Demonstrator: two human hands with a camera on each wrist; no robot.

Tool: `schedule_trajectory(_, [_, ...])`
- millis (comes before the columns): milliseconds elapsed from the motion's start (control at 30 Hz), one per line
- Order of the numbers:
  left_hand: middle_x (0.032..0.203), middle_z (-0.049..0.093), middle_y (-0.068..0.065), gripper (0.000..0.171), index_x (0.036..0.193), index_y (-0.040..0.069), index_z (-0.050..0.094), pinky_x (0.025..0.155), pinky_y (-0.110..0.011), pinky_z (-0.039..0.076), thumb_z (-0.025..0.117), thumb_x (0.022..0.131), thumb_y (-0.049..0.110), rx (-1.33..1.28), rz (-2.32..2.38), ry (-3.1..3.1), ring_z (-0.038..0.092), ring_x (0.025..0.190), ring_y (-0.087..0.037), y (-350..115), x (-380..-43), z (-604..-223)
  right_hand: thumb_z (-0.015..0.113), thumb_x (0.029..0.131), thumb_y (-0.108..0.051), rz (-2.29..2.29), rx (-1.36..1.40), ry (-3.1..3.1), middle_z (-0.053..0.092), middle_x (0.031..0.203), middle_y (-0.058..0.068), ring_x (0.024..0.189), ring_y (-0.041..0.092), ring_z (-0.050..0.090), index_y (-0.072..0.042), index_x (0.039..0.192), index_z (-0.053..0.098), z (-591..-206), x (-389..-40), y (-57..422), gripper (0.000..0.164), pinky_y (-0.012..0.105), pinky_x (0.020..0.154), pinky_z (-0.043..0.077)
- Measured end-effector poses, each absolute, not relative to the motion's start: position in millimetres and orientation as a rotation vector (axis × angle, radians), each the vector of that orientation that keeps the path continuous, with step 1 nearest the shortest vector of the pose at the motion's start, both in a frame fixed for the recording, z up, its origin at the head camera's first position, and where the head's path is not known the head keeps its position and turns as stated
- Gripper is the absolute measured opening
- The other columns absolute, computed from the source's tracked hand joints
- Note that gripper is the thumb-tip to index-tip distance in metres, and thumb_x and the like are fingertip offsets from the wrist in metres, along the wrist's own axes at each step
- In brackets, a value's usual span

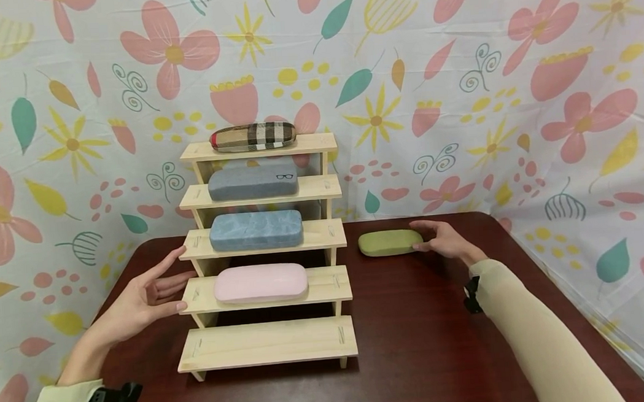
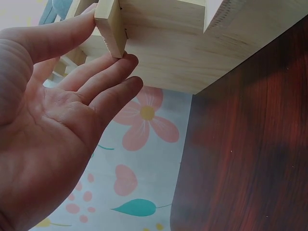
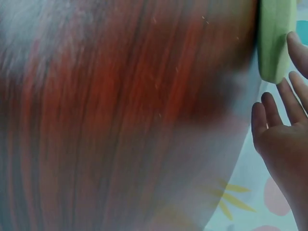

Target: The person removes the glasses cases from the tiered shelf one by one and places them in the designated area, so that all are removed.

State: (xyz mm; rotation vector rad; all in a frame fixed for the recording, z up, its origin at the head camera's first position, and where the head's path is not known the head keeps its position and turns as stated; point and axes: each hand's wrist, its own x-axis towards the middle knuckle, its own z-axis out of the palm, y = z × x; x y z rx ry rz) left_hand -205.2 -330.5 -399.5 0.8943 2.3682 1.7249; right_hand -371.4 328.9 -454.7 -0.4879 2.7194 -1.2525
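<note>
A five-tier wooden display stand (image 1: 267, 346) stands on the dark red-brown table. My left hand (image 1: 137, 301) holds its left side, thumb and fingers around the end of a shelf board (image 2: 109, 24). On the stand lie a pink glasses case (image 1: 260, 283), a marbled blue case (image 1: 255, 231), a grey-blue case (image 1: 252, 182) with a small glasses print, and a plaid case (image 1: 253, 137) on top, one per shelf. To the right of the stand, my right hand (image 1: 443, 240) pinches the right end of a green glasses case (image 1: 389, 243) between thumb and fingers.
The lowest shelf carries no case. Behind the dark wooden table (image 1: 419, 342) hangs a white cloth (image 1: 448, 95) printed with flowers and leaves, close to its back edge and sides. A black strap (image 1: 112, 397) sits on each wrist.
</note>
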Motion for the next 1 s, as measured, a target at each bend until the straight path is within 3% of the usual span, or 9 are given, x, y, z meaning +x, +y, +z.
schedule_trajectory(300, [0.171, 0.027, 0.014, 0.097, 0.17, 0.008, 0.012, 0.087, -0.035, 0.062, 0.065, 0.094, -0.019, 0.971, 1.756, 2.315, 0.05, 0.141, -0.008, -328.0, -205.0, -399.7, 0.079, 0.097, -0.014, -1.234, -0.543, 2.805, 0.054, 0.148, 0.027, 0.136, 0.047, 0.047, 0.002, 0.151, 0.054, -427.5, -353.2, 331.8, 0.062, 0.066, 0.108, 0.039])
schedule_trajectory(500, [0.169, 0.031, 0.016, 0.097, 0.171, 0.011, 0.014, 0.086, -0.036, 0.062, 0.067, 0.094, -0.018, 0.939, 1.743, 2.35, 0.052, 0.14, -0.008, -331.2, -206.1, -401.4, 0.08, 0.096, -0.011, -1.16, -0.606, 2.875, 0.057, 0.144, 0.026, 0.129, 0.045, 0.051, 0.0, 0.149, 0.056, -410.0, -335.9, 330.2, 0.059, 0.065, 0.105, 0.041])
schedule_trajectory(867, [0.168, 0.031, 0.015, 0.097, 0.17, 0.01, 0.015, 0.085, -0.036, 0.062, 0.067, 0.093, -0.019, 0.95, 1.725, 2.384, 0.053, 0.138, -0.006, -331.3, -204.7, -401.3, 0.083, 0.094, -0.014, -1.165, -0.768, 2.962, 0.068, 0.127, 0.01, 0.112, 0.027, 0.06, -0.006, 0.14, 0.066, -377.0, -275.0, 292.1, 0.05, 0.047, 0.089, 0.051])
schedule_trajectory(1000, [0.169, 0.031, 0.015, 0.097, 0.17, 0.009, 0.015, 0.085, -0.035, 0.062, 0.067, 0.093, -0.02, 0.962, 1.721, 2.39, 0.053, 0.138, -0.006, -330.9, -205.1, -401.0, 0.084, 0.093, -0.016, -1.144, -0.799, 2.982, 0.07, 0.126, 0.006, 0.111, 0.024, 0.062, -0.01, 0.137, 0.069, -369.4, -253.3, 272.9, 0.047, 0.045, 0.088, 0.051])
